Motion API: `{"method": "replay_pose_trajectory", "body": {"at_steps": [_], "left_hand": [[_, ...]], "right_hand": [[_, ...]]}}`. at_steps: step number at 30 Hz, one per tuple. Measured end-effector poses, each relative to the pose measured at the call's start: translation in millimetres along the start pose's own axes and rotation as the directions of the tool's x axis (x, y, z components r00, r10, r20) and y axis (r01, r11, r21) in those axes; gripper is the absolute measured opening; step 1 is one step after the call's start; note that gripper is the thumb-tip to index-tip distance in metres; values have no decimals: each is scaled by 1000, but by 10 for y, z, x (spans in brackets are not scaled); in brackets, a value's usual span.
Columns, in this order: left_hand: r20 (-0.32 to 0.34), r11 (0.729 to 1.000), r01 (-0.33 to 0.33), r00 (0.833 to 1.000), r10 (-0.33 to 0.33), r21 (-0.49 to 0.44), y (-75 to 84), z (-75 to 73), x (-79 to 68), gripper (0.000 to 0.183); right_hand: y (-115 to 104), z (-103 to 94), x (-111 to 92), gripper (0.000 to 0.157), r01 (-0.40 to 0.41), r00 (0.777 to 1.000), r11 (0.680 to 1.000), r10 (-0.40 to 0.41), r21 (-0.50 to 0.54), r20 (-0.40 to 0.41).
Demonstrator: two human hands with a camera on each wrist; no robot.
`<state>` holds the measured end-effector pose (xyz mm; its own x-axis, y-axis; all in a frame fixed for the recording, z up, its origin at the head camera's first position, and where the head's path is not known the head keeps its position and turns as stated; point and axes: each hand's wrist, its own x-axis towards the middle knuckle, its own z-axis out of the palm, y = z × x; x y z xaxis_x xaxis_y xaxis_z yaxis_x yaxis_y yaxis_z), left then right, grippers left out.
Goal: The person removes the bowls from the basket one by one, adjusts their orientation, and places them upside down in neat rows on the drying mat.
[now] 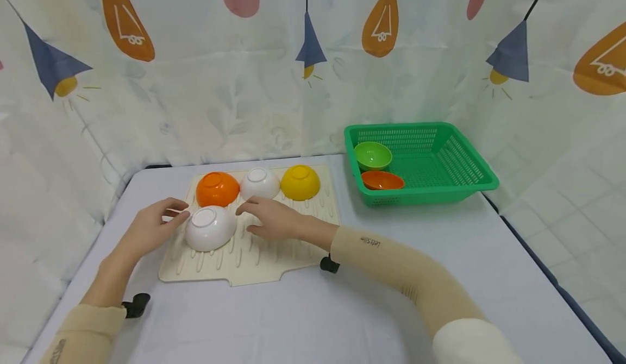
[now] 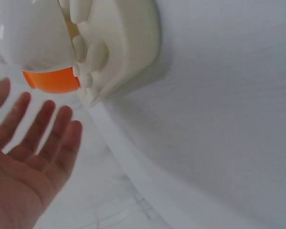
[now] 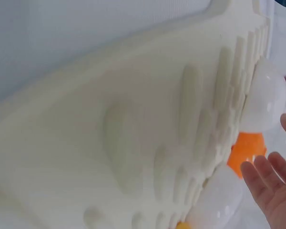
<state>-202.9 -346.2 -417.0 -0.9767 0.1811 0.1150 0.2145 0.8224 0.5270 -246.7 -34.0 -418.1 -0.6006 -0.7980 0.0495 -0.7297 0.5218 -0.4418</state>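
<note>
Several bowls lie upside down on a cream ridged drying mat (image 1: pixel 254 255). My left hand (image 1: pixel 154 225) is at the left side of the front white bowl (image 1: pixel 210 229), its fingers spread and apart from the bowl in the left wrist view. To the right of that bowl is my right hand (image 1: pixel 271 217), fingers relaxed, holding nothing. Behind stand an orange bowl (image 1: pixel 217 189), a second white bowl (image 1: pixel 260 183) and a yellow bowl (image 1: pixel 300 182) in a row. The right wrist view shows my right hand (image 3: pixel 276 191) beside the white bowls.
At the back right of the white-covered table (image 1: pixel 391 299) sits a green plastic basket (image 1: pixel 430 195). Inside its left end are a green bowl (image 1: pixel 373 156) and an orange bowl (image 1: pixel 383 180). A patterned curtain (image 1: pixel 220 98) hangs behind the table.
</note>
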Motion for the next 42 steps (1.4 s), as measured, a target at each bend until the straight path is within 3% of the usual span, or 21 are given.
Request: {"method": "replay_pose_trajectory", "body": {"at_steps": [3,6,12,18,23,28,32,36,42], "left_hand": [[30,994,112,993,-112,13,-76,-58,32,45],[101,979,204,974,-202,-15,-151,-106,65,51],[271,937,323,921,-279,-132,-229,-127,161,62],[329,923,345,903,-277,-170,-287,-136,239,64],[355,916,366,888,-291,-165,-331,-142,270,66],[372,911,382,877,-304,-156,-372,-122,297,69],[377,910,383,875,-304,-155,-374,-117,312,69],[380,909,387,872,-307,-153,-353,-135,320,69],[387,906,396,867,-315,-149,-312,-159,325,70]], "right_hand": [[58,-130,-87,38,10,1000,999,-9,31,-18],[136,-237,-182,35,23,999,998,-21,64,-41],[257,-460,-403,32,34,995,994,-25,103,-96],[363,-738,-618,31,29,983,997,-17,66,-184],[542,-967,-776,30,30,968,995,-5,95,-253],[748,-1232,-985,32,-71,961,985,109,154,-252],[921,-1497,-1183,44,-250,933,934,303,256,-193],[1124,-1744,-1375,52,-425,866,844,485,326,-126],[1466,-1924,-1637,52,-586,764,711,644,388,-27]]}}
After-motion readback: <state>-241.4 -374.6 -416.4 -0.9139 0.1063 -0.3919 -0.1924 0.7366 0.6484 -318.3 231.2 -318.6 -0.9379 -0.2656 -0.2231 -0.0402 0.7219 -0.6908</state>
